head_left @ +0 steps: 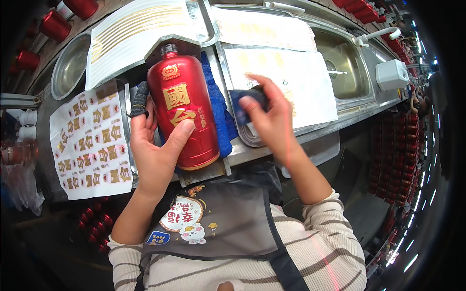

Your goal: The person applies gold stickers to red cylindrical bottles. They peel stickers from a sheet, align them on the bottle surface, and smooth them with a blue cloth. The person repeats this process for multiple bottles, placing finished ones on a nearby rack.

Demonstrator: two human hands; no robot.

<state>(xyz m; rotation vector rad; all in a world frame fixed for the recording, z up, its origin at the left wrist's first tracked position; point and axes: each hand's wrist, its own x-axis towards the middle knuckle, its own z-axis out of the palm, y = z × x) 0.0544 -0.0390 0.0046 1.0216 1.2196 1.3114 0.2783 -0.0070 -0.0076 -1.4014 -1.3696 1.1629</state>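
Note:
A glossy red bottle [203, 99] with gold characters leans in a metal rest [187, 47], its neck pointing away from me. My left hand [154, 153] grips the bottle's left side, thumb pressed over the lower gold character. A dark knitted sleeve [139, 99] covers one of that hand's fingers. My right hand [274, 121] is closed on a dark blue flat pad [237, 104], just right of the bottle and apart from it. Motion blurs the pad, so its exact kind is unclear. A blue towel [221, 119] lies under and beside the bottle.
A sheet of gold stickers [92, 145] lies left; a sheet of gold strips [138, 31] lies behind. White backing paper [315, 80] covers a tray at right. Beyond are a steel bowl [68, 72], a sink [347, 72], a faucet [378, 35] and stacked red bottles [395, 160].

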